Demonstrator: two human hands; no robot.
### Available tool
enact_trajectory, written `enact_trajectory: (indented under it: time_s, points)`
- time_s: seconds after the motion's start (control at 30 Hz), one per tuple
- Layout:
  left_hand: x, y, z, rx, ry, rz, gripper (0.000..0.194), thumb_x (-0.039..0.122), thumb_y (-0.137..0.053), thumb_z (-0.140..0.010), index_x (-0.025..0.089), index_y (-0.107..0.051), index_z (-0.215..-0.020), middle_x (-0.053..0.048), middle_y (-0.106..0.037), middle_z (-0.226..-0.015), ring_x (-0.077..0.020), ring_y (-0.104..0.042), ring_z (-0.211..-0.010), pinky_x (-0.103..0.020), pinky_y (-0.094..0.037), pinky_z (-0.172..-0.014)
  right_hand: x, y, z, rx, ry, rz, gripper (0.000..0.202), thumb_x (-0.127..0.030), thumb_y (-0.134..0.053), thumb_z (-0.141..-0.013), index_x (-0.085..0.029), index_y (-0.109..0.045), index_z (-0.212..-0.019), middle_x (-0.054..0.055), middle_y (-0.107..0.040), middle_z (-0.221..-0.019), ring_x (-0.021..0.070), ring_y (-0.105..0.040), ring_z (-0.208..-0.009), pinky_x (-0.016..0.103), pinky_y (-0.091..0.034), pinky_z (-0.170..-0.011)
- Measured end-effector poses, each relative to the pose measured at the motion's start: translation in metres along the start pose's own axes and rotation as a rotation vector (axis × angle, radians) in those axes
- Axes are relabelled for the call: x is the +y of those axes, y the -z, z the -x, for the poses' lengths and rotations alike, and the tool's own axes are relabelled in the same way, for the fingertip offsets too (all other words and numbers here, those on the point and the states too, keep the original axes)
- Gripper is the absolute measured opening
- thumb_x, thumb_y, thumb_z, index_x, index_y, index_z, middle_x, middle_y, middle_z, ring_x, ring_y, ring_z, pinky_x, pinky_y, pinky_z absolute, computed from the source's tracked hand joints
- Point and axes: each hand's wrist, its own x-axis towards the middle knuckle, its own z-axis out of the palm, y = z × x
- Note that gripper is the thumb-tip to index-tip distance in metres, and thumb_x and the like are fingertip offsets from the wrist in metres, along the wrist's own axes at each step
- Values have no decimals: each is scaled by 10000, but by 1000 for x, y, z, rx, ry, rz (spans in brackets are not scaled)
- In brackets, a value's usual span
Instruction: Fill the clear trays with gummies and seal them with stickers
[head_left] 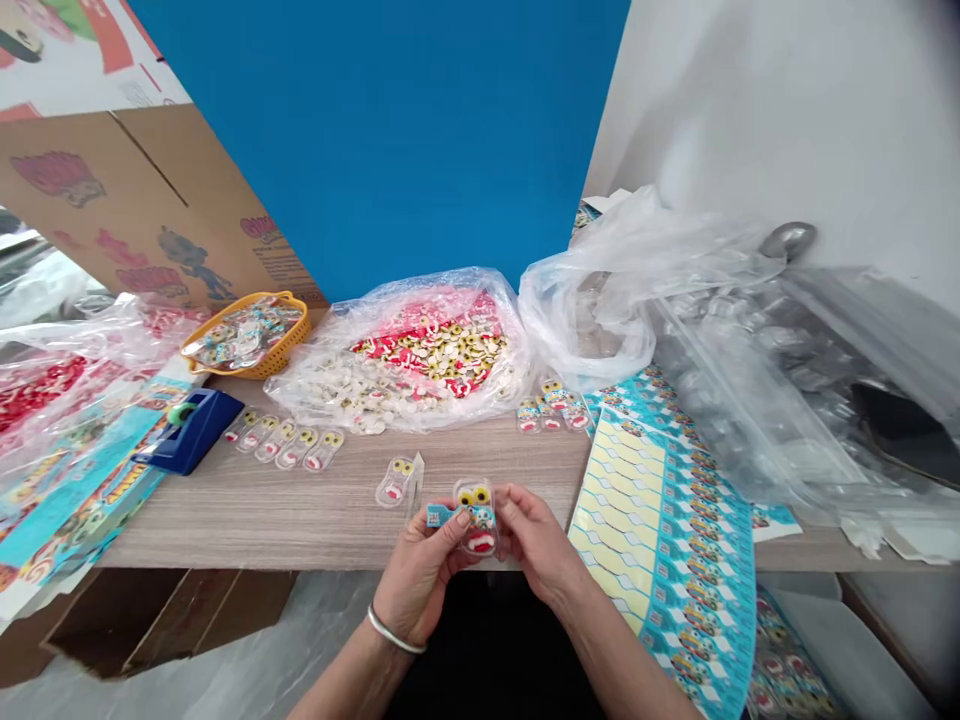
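A small clear plastic pack [475, 496] with two yellow eye pieces and a red-and-white mouth piece is held above the table's front edge. My left hand [427, 560] pinches it from the left, its thumb on a blue printed label [442, 515] that crosses the pack's middle. My right hand [536, 535] touches the pack's right edge with its fingers closed. Just behind my left hand lies another clear pack [393, 483], beside a thin upright clear strip [415, 485]. Several similar packs [279, 440] form a row on the left.
Behind stands an open bag of loose pieces [450, 350]; a yellow basket [281, 352] and blue tape dispenser [193, 432] are at left. Finished-looking labelled packs [552, 408] lie right of the bag. Label sheets [660, 540] hang over the right front edge, near bags of clear shells [750, 390].
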Motion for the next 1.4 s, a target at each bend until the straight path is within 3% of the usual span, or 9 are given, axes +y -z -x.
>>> enact_trajectory:
  time_s: [0.13,0.23,0.47,0.67,0.87,1.03,1.23,1.3,1.4]
  points:
    - [-10,-7,-6,43,-60,-68,349,341,-824,-672,162,-607,-879,-32,-711,-813,-153,-669,-686,-266,-545,-616,-4,4,8,67,191,253,313,-499,-654,-830,-195,-624,-897,17,-641,-817,148,-574,-743,257,-469,-692]
    - [-12,-9,-7,37,-100,-105,336,359,-807,-688,164,-613,-881,-32,-704,-844,-152,-663,-726,-265,-542,-636,-6,7,11,104,210,369,293,-486,-641,-841,-195,-607,-836,11,-628,-778,157,-563,-718,272,-471,-685]
    - [-4,-5,-7,10,-67,1,277,342,-819,-673,143,-648,-759,-2,-638,-672,-105,-593,-634,-232,-495,-635,-9,11,14,96,160,197,269,-460,-669,-832,-195,-623,-844,10,-653,-815,156,-573,-743,263,-477,-684]
    - [-5,-9,-10,-182,123,128,262,321,-827,-676,121,-684,-767,-39,-663,-732,-106,-585,-638,-246,-476,-665,-5,8,16,29,128,92,270,-451,-698,-813,-192,-664,-881,25,-683,-838,162,-592,-743,277,-472,-709]
    - [-8,-10,-13,-213,131,109,315,308,-823,-689,180,-701,-948,-36,-672,-876,-105,-571,-689,-233,-445,-663,-5,1,14,32,148,183,275,-456,-700,-807,-191,-664,-868,18,-682,-796,162,-610,-725,277,-487,-692]
    - [-10,-5,-19,-178,31,32,243,331,-813,-688,171,-735,-854,-44,-691,-837,-133,-575,-731,-254,-445,-726,0,-3,9,101,179,148,312,-454,-706,-787,-212,-578,-935,0,-678,-756,155,-626,-617,285,-511,-600]
    - [-6,1,-24,-184,7,-259,428,372,-730,-771,246,-688,-1178,-95,-659,-1219,-193,-593,-942,-285,-446,-784,-40,55,-34,433,273,664,213,-394,-604,-825,-187,-601,-875,26,-693,-725,175,-645,-626,285,-499,-608]
    - [-8,0,-25,-160,17,-306,428,394,-715,-780,247,-685,-1181,-99,-654,-1229,-193,-595,-941,-283,-448,-770,-60,76,-58,605,318,860,213,-381,-561,-840,-179,-611,-884,35,-693,-720,192,-648,-654,299,-490,-640]
    - [-12,-5,-29,-149,37,-339,386,409,-716,-771,203,-724,-1097,-113,-697,-1105,-185,-601,-875,-273,-450,-731,-82,88,-93,686,349,979,211,-355,-565,-829,-164,-633,-887,65,-701,-784,213,-646,-741,310,-468,-708]
